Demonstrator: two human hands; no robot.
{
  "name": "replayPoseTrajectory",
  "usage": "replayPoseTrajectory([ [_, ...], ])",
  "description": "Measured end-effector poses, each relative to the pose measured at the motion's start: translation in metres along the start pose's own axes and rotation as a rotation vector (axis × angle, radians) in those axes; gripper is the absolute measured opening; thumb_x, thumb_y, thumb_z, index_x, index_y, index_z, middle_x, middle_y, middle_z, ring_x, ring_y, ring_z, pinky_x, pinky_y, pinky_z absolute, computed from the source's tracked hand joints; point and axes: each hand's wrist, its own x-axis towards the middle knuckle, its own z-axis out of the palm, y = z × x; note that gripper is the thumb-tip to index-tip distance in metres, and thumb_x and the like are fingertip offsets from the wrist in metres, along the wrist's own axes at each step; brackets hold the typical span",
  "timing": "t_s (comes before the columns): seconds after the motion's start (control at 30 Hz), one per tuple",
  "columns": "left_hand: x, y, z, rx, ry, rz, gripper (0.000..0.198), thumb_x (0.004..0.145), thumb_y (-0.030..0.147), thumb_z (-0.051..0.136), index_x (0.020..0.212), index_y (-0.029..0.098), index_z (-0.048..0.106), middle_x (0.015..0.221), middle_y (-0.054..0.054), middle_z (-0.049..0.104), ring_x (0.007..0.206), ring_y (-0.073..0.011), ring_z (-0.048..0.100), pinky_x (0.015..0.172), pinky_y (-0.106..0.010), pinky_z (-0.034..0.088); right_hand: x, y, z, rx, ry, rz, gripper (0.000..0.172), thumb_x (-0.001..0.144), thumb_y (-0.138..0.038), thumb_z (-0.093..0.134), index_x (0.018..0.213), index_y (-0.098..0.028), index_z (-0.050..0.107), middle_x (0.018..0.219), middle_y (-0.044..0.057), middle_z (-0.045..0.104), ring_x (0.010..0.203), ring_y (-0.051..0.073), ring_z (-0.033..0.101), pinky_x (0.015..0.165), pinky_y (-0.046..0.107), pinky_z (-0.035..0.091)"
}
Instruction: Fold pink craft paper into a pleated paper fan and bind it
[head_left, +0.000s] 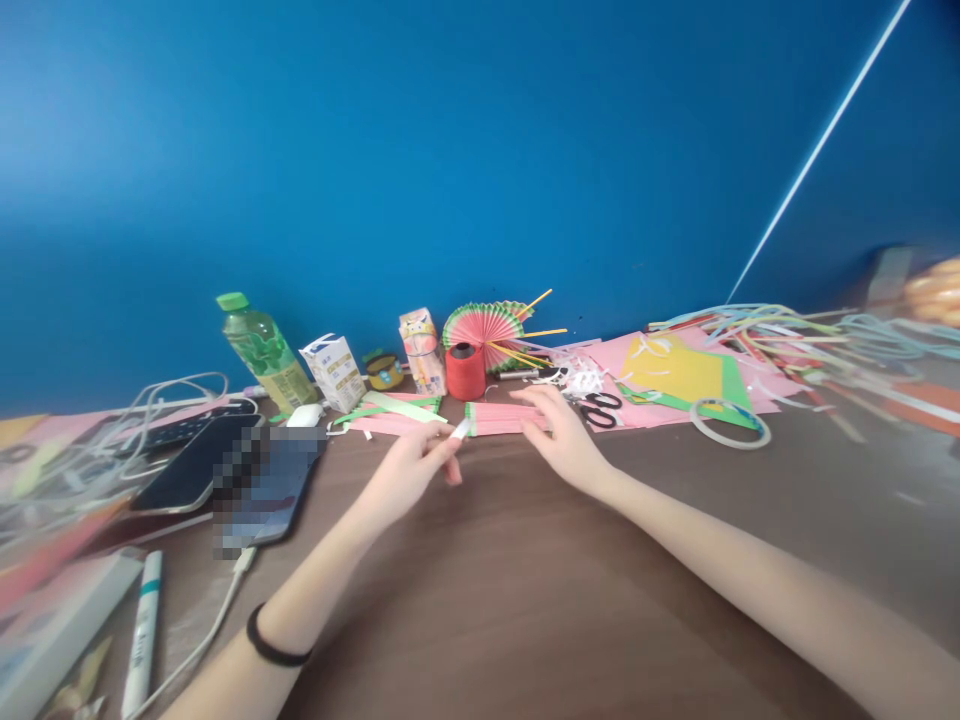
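Note:
My left hand (420, 458) is closed, with a small white strip (462, 429) pinched between thumb and fingertips. That strip is at the left, green-edged end of a pleated pink paper (499, 419) lying on the table. Over the paper's right end is my right hand (561, 430), thumb and fingers apart and touching it. Just behind the paper stands a red spool of thread (466, 371). More pleated pink and green paper (386, 421) lies left of my left hand. To the right of my right hand are black-handled scissors (601, 409).
A pleated watermelon-coloured fan (484, 332) with yellow sticks stands by the blue wall. A green-capped bottle (266, 350), a carton (334, 372), phones (277, 490) and a marker (144, 630) are on the left. A roll of tape (730, 436), coloured paper (675, 375) and strips lie right.

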Motion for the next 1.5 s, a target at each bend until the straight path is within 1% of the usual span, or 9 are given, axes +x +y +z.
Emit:
replayPoseTrajectory([
  [0.1, -0.003, 0.000, 0.009, -0.075, -0.082, 0.035, 0.027, 0.082, 0.039, 0.042, 0.092, 0.016, 0.052, 0.060, 0.000, 0.064, 0.063, -0.0148, 0.059, 0.068, -0.027, 0.043, -0.009, -0.024, 0.006, 0.131, -0.112, -0.009, 0.036, 0.081, -0.019, 0.042, 0.117, -0.023, 0.048, 0.111, 0.008, 0.049, 0.104, 0.019, 0.049, 0.093, 0.037, 0.039],
  [0.2, -0.005, -0.003, 0.013, -0.123, -0.147, 0.043, 0.029, 0.080, 0.036, 0.047, 0.101, 0.016, 0.050, 0.066, -0.001, 0.064, 0.069, -0.0158, 0.060, 0.072, -0.029, 0.043, -0.015, -0.033, 0.010, 0.184, -0.171, 0.005, 0.036, 0.081, -0.018, 0.044, 0.117, -0.023, 0.049, 0.115, 0.008, 0.050, 0.109, 0.020, 0.048, 0.095, 0.038, 0.038],
  [0.37, -0.007, -0.006, 0.017, -0.141, -0.225, 0.014, 0.045, 0.078, 0.027, 0.051, 0.121, 0.019, 0.040, 0.075, -0.002, 0.065, 0.079, -0.0174, 0.060, 0.078, -0.032, 0.041, -0.016, -0.030, 0.011, 0.239, -0.174, 0.053, 0.035, 0.081, -0.018, 0.045, 0.115, -0.023, 0.051, 0.115, 0.008, 0.054, 0.107, 0.020, 0.051, 0.095, 0.040, 0.039],
  [0.57, -0.009, -0.005, 0.017, -0.260, -0.364, 0.066, 0.059, 0.077, 0.022, 0.053, 0.131, 0.020, 0.029, 0.089, -0.005, 0.063, 0.089, -0.0166, 0.057, 0.084, -0.034, 0.041, -0.014, -0.026, 0.012, 0.315, -0.202, 0.134, 0.037, 0.080, -0.018, 0.045, 0.115, -0.023, 0.052, 0.119, 0.007, 0.055, 0.111, 0.020, 0.049, 0.097, 0.040, 0.037],
  [0.8, -0.005, -0.013, 0.020, -0.321, -0.307, 0.046, 0.055, 0.081, 0.025, 0.050, 0.131, 0.017, 0.030, 0.083, -0.006, 0.063, 0.078, -0.0152, 0.058, 0.080, -0.034, 0.043, -0.015, -0.031, 0.009, 0.253, -0.166, 0.004, 0.038, 0.080, -0.014, 0.044, 0.116, -0.024, 0.052, 0.120, 0.007, 0.050, 0.115, 0.019, 0.044, 0.100, 0.039, 0.034],
  [1.0, -0.005, -0.011, 0.021, -0.300, -0.263, 0.054, 0.048, 0.081, 0.027, 0.047, 0.127, 0.018, 0.037, 0.080, -0.003, 0.062, 0.067, -0.0125, 0.056, 0.073, -0.030, 0.045, -0.018, -0.035, 0.009, 0.218, -0.214, -0.093, 0.041, 0.081, -0.012, 0.042, 0.118, -0.026, 0.052, 0.120, 0.007, 0.050, 0.111, 0.018, 0.048, 0.097, 0.037, 0.037],
  [1.2, -0.008, -0.011, 0.023, -0.073, -0.205, 0.062, 0.051, 0.084, 0.031, 0.039, 0.133, 0.020, 0.030, 0.075, -0.001, 0.063, 0.059, -0.0117, 0.052, 0.062, -0.026, 0.044, -0.019, -0.034, 0.009, 0.247, -0.211, -0.095, 0.038, 0.080, -0.010, 0.041, 0.111, -0.024, 0.058, 0.121, 0.006, 0.053, 0.111, 0.017, 0.050, 0.098, 0.036, 0.037],
  [1.37, -0.008, -0.012, 0.023, 0.065, -0.156, 0.076, 0.048, 0.085, 0.031, 0.035, 0.132, 0.018, 0.031, 0.070, 0.000, 0.064, 0.058, -0.0125, 0.049, 0.056, -0.023, 0.040, -0.018, -0.036, 0.007, 0.290, -0.233, -0.028, 0.026, 0.079, -0.010, 0.045, 0.092, -0.021, 0.064, 0.116, 0.006, 0.057, 0.108, 0.018, 0.052, 0.096, 0.037, 0.038],
  [1.5, -0.008, -0.010, 0.023, 0.079, -0.181, 0.058, 0.047, 0.086, 0.030, 0.034, 0.132, 0.022, 0.030, 0.072, 0.001, 0.064, 0.055, -0.0113, 0.048, 0.055, -0.022, 0.039, -0.018, -0.035, 0.007, 0.318, -0.227, 0.023, 0.030, 0.079, -0.010, 0.045, 0.103, -0.021, 0.059, 0.115, 0.005, 0.058, 0.109, 0.016, 0.052, 0.096, 0.035, 0.039],
])
